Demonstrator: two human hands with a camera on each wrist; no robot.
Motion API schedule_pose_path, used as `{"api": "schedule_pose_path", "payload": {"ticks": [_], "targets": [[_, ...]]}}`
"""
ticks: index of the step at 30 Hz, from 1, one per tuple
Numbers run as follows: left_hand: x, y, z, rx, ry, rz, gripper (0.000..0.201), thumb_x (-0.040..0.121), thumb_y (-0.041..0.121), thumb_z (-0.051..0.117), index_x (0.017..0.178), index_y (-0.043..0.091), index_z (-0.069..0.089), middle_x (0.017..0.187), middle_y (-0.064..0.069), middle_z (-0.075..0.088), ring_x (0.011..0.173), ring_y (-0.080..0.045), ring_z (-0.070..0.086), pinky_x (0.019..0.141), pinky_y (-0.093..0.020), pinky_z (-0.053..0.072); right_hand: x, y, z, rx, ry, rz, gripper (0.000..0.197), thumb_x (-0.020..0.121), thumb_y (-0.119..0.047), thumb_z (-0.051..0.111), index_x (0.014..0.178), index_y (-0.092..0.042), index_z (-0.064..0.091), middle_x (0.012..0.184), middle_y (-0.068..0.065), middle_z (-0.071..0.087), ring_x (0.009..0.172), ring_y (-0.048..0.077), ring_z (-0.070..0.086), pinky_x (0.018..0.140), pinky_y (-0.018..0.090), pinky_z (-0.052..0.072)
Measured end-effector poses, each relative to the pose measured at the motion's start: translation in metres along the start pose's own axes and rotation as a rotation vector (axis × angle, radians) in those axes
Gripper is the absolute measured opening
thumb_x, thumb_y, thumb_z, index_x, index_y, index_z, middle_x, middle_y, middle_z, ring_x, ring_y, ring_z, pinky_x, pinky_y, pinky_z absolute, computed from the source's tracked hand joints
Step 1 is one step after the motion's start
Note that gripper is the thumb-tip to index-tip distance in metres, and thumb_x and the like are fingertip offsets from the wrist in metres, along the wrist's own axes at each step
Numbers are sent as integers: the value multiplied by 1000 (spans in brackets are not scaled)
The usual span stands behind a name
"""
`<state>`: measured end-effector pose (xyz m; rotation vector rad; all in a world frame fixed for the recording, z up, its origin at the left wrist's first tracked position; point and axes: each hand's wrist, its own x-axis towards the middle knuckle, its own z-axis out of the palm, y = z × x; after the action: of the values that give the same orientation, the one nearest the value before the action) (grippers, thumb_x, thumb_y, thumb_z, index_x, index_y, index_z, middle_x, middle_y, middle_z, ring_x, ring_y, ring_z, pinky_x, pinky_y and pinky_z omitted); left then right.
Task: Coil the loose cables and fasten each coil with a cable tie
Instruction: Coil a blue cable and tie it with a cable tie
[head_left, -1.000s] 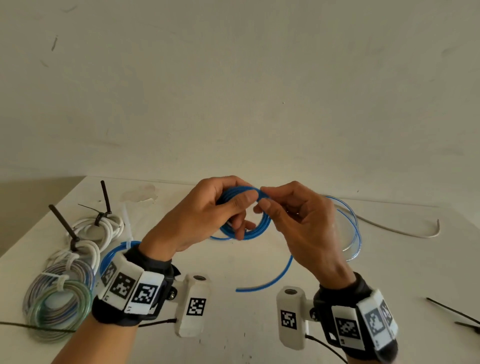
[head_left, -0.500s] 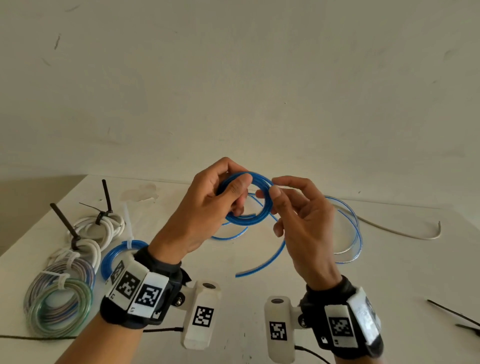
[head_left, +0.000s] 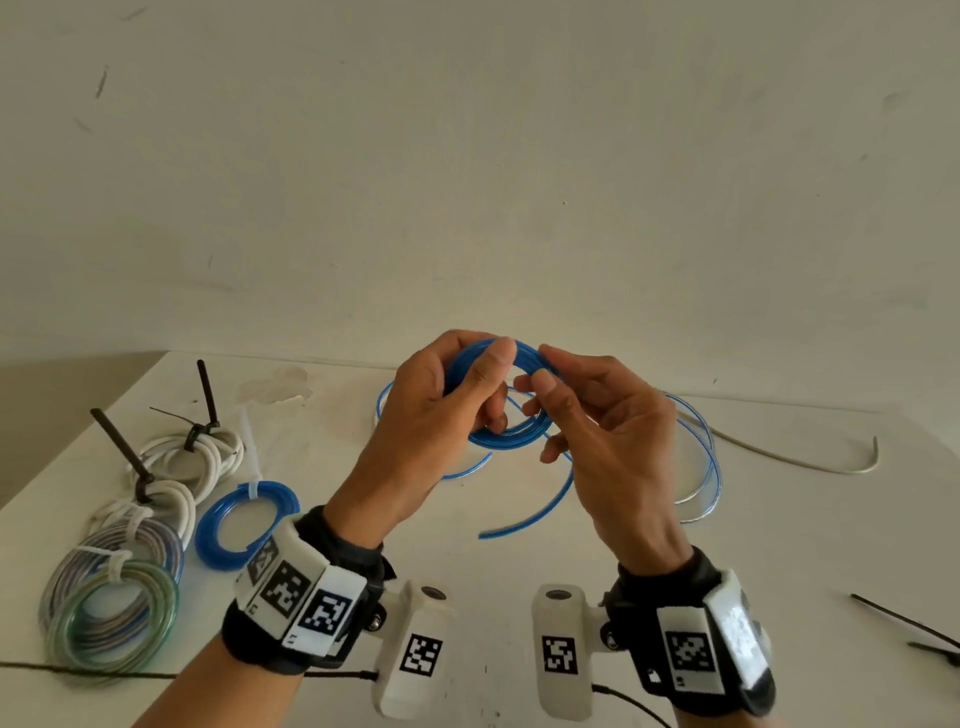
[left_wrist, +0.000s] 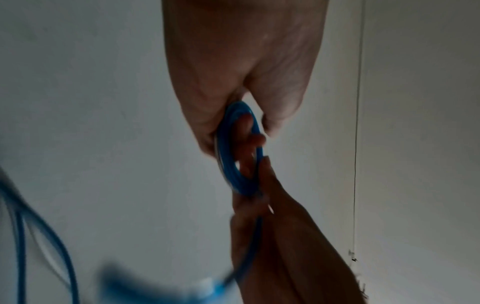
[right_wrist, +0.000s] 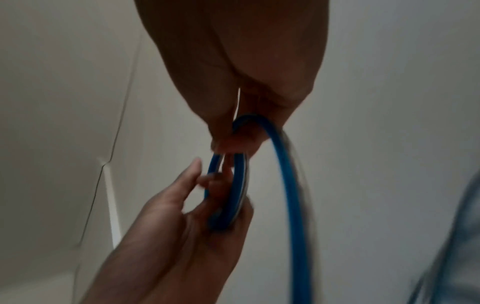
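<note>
A blue cable is partly wound into a small coil (head_left: 511, 434) held above the white table (head_left: 779, 519). My left hand (head_left: 452, 410) grips the coil's left side, thumb laid over its top (left_wrist: 228, 164). My right hand (head_left: 587, 415) pinches the cable at the coil's right edge (right_wrist: 240, 185), guiding a strand. The loose rest of the blue cable (head_left: 701, 467) loops on the table behind my right hand, and its free end (head_left: 524, 519) lies below the coil.
At the left lie tied coils: white ones with black ties (head_left: 202, 447), a blue one with a white tie (head_left: 244, 525), and a grey-green one (head_left: 114, 603). A loose white cable (head_left: 789, 457) runs at the back right. Black cable ties (head_left: 914, 629) lie at the right edge.
Both hands have risen with the coil. The right hand has brought another turn of blue cable round onto the coil, and the free tail has shortened.
</note>
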<state>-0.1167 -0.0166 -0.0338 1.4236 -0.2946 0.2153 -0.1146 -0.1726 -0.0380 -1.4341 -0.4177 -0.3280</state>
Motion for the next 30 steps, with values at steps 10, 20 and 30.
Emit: {"api": "schedule_pose_path", "payload": {"ticks": [10,20,30], "targets": [[-1,2,-9,195,-130,37,20,104,22,51,93,6,53,60,2,39,55,-12,37,63,-32,46,6,-3,-16,-254,-148,-20,24,98,-9,64,112,-23,76,94,-4,78,85,16,74,55,24,57],[5,8,-8,-202,159,90,22,100,30,49,88,11,49,57,4,33,52,-9,34,57,-23,41,-6,2,15,201,41,63,19,95,-11,61,110,-2,64,100,14,78,90,29,77,55,32,61],[4,5,-5,-134,59,-13,31,98,39,49,97,10,56,61,-4,38,52,-16,35,66,-28,51,0,1,2,149,10,56,26,84,-12,70,110,-5,68,97,11,79,85,28,78,53,26,58]]}}
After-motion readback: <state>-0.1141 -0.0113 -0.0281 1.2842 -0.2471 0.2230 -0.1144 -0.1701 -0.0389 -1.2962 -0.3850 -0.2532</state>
